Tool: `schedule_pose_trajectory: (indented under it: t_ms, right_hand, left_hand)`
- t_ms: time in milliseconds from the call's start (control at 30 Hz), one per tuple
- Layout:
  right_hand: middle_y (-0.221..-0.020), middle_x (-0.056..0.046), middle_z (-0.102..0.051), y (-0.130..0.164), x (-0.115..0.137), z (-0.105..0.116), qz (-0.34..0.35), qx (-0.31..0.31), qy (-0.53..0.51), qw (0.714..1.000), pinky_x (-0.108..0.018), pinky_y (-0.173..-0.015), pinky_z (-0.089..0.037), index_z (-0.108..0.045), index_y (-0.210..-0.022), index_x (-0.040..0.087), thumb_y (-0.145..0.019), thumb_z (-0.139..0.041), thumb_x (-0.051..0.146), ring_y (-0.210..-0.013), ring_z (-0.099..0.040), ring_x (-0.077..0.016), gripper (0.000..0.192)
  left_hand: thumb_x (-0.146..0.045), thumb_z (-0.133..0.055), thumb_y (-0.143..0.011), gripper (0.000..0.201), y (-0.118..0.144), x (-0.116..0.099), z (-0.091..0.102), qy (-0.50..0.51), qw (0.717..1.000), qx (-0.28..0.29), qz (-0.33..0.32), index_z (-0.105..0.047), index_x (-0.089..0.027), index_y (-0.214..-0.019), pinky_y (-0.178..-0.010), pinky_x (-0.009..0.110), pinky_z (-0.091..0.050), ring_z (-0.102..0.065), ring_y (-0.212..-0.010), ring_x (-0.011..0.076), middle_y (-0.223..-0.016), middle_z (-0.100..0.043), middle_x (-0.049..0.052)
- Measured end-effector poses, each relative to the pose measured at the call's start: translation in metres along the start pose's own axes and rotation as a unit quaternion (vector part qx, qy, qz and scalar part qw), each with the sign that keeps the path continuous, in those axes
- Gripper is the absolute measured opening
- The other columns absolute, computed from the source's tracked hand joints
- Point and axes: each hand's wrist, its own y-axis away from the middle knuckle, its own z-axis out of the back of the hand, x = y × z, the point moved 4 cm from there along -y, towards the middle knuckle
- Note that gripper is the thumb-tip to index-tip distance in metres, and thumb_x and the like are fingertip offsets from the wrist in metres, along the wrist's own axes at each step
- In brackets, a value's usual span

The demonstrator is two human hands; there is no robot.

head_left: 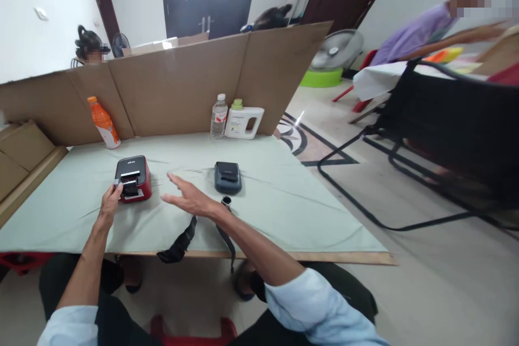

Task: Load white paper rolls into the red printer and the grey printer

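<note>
as left hand [108, 204] touches printer [132, 166], bottles [104, 123] stand capped.

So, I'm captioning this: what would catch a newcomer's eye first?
The orange drink bottle likely wins, back left on the table before the cardboard screen. Nearer sits the red-and-black printer, the left hand at its near left corner, the open right hand to its right.
</note>
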Motion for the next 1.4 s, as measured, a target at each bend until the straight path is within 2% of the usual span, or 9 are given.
schedule_pose_trajectory:
  t_ms: [100,200,433,533,767,933,1067,1233,1400]
  right_hand:
    - [-0.16,-0.014,-0.049,-0.029,0.017,-0.029,0.031,0.098,-0.072,0.992,-0.05,-0.123,-0.038,-0.04,-0.16,0.02,-0.084,-0.074,0.063,-0.148,-0.045,-0.036,0.094]
    - [-0.153,-0.013,-0.056,-0.051,0.023,-0.047,0.07,0.145,-0.132,0.978,-0.048,-0.119,-0.042,-0.041,-0.157,0.017,-0.085,-0.074,0.058,-0.141,-0.052,-0.033,0.089]
    - [-0.145,-0.012,-0.061,-0.064,0.01,-0.066,0.04,0.117,-0.153,0.98,-0.043,-0.11,-0.049,-0.043,-0.153,0.018,-0.08,-0.079,0.051,-0.132,-0.057,-0.0306,0.087]
    - [-0.144,-0.011,-0.061,-0.049,0.008,-0.052,0.027,0.102,-0.144,0.984,-0.043,-0.109,-0.049,-0.043,-0.155,0.02,-0.082,-0.079,0.05,-0.129,-0.059,-0.0297,0.087]
    - [-0.145,-0.009,-0.062,0.007,-0.006,0.018,0.035,0.037,-0.141,0.989,-0.046,-0.117,-0.042,-0.049,-0.153,0.022,-0.085,-0.077,0.051,-0.137,-0.053,-0.0306,0.08]
    - [-0.147,-0.01,-0.061,0.032,-0.017,0.045,0.02,0.021,-0.17,0.985,-0.048,-0.119,-0.041,-0.049,-0.154,0.023,-0.087,-0.074,0.055,-0.137,-0.055,-0.0305,0.079]
    - [-0.149,-0.01,-0.06,0.039,-0.025,0.049,0.027,0.017,-0.191,0.981,-0.047,-0.121,-0.039,-0.048,-0.155,0.022,-0.088,-0.073,0.056,-0.14,-0.053,-0.0299,0.079]
    - [-0.15,-0.011,-0.059,0.043,-0.041,0.051,0.014,0.001,-0.16,0.987,-0.05,-0.121,-0.04,-0.048,-0.154,0.021,-0.089,-0.073,0.05,-0.141,-0.053,-0.0305,0.075]
    - [-0.145,-0.011,-0.063,0.043,-0.044,0.055,0.017,-0.006,-0.092,0.996,-0.049,-0.116,-0.045,-0.048,-0.155,0.02,-0.093,-0.068,0.04,-0.135,-0.058,-0.0302,0.068]
  left_hand:
    - [-0.076,-0.074,-0.065,0.078,-0.003,0.001,-0.006,0.008,1.0,-0.003,-0.003,-0.072,-0.016,-0.113,-0.091,0.039,-0.057,-0.069,-0.109,0.0295,-0.112,-0.075,0.011]
    - [-0.074,-0.074,-0.066,0.076,-0.007,0.002,-0.007,0.027,1.0,0.004,-0.008,-0.071,-0.016,-0.116,-0.095,0.04,-0.056,-0.069,-0.109,0.0293,-0.113,-0.076,0.011]
    - [-0.067,-0.073,-0.072,0.071,-0.014,0.008,-0.007,0.008,1.0,0.0,-0.029,-0.068,-0.018,-0.123,-0.097,0.041,-0.056,-0.068,-0.114,0.0299,-0.12,-0.074,0.011]
    - [-0.066,-0.072,-0.075,0.071,-0.01,0.004,-0.024,0.012,0.998,0.028,-0.05,-0.066,-0.018,-0.127,-0.1,0.044,-0.055,-0.067,-0.115,0.0305,-0.122,-0.073,0.011]
    - [-0.062,-0.067,-0.083,0.066,0.018,-0.018,-0.107,0.04,0.984,0.127,-0.116,-0.064,-0.017,-0.131,-0.114,0.047,-0.045,-0.063,-0.126,0.0312,-0.133,-0.07,0.013]
    - [-0.058,-0.064,-0.087,0.063,0.034,-0.027,-0.149,0.037,0.976,0.168,-0.135,-0.062,-0.017,-0.135,-0.115,0.048,-0.043,-0.061,-0.129,0.0315,-0.137,-0.068,0.013]
    - [-0.058,-0.064,-0.089,0.062,0.038,-0.027,-0.158,0.025,0.973,0.176,-0.145,-0.061,-0.018,-0.136,-0.117,0.049,-0.042,-0.061,-0.131,0.032,-0.138,-0.068,0.013]
    - [-0.056,-0.063,-0.091,0.063,0.041,-0.026,-0.155,0.004,0.963,0.205,-0.172,-0.059,-0.017,-0.14,-0.12,0.048,-0.039,-0.057,-0.136,0.0313,-0.144,-0.065,0.013]
    - [-0.047,-0.063,-0.092,0.066,0.041,-0.022,-0.142,0.005,0.948,0.246,-0.201,-0.05,-0.018,-0.15,-0.104,0.041,-0.055,-0.063,-0.13,0.0292,-0.145,-0.064,0.014]
